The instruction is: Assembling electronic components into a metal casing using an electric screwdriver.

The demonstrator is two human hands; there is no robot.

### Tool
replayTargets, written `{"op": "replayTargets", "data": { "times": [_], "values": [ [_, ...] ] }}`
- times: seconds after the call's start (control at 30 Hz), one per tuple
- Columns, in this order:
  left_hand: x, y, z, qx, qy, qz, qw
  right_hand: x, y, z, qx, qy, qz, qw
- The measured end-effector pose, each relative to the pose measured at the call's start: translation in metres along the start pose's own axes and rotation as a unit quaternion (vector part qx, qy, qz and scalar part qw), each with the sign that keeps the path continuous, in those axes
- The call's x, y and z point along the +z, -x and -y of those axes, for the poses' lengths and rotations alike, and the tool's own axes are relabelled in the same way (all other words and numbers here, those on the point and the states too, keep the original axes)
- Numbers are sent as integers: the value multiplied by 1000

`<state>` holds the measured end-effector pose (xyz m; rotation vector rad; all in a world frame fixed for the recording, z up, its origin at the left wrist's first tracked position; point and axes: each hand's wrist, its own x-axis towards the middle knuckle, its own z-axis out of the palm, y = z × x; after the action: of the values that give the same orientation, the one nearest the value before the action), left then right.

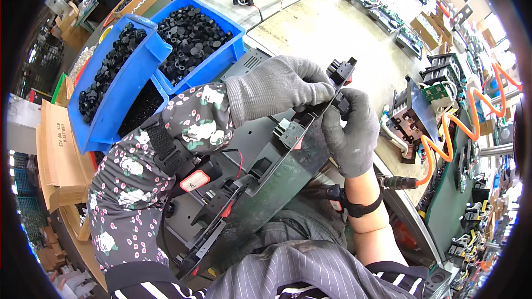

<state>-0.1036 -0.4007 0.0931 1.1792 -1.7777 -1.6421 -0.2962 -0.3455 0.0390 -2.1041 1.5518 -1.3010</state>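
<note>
Both my hands wear grey knit gloves and meet at the far right end of a dark metal panel (pixel 270 161) with sockets along it. My left hand (pixel 282 86) comes in from the left, thumb and fingers closed on the panel's edge. My right hand (pixel 354 133) is closed at the same end, beside a small black part (pixel 342 103) at its fingertips. Just beyond the fingers a black block-shaped fitting (pixel 341 70) sticks up. A pale socket (pixel 288 132) and a black socket (pixel 259 167) sit further down the panel. My fingers hide part of its edge.
Blue bins (pixel 238 36) of black plastic caps stand at the left, one tilted over another. An open cardboard box (pixel 58 152) is beside them. At the right are a circuit assembly with a heatsink (pixel 407 113) and a coiled orange air hose (pixel 474 133).
</note>
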Motion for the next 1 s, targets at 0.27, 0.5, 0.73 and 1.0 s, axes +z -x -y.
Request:
{"op": "replayTargets", "data": {
  "times": [0.27,0.5,0.73,1.0],
  "values": [
    [-2,0,11,50,80,21,995,3,-6,-10,-161,71,-14,984],
    [-3,-4,14,77,56,52,994,-11,-9,-2,23,-27,76,997],
    [-5,-4,16,77,9,48,996,-6,-5,4,-17,-4,16,1000],
    [-27,22,-16,90,210,108,968,-6,-4,-2,59,-131,71,987]
  ]
}}
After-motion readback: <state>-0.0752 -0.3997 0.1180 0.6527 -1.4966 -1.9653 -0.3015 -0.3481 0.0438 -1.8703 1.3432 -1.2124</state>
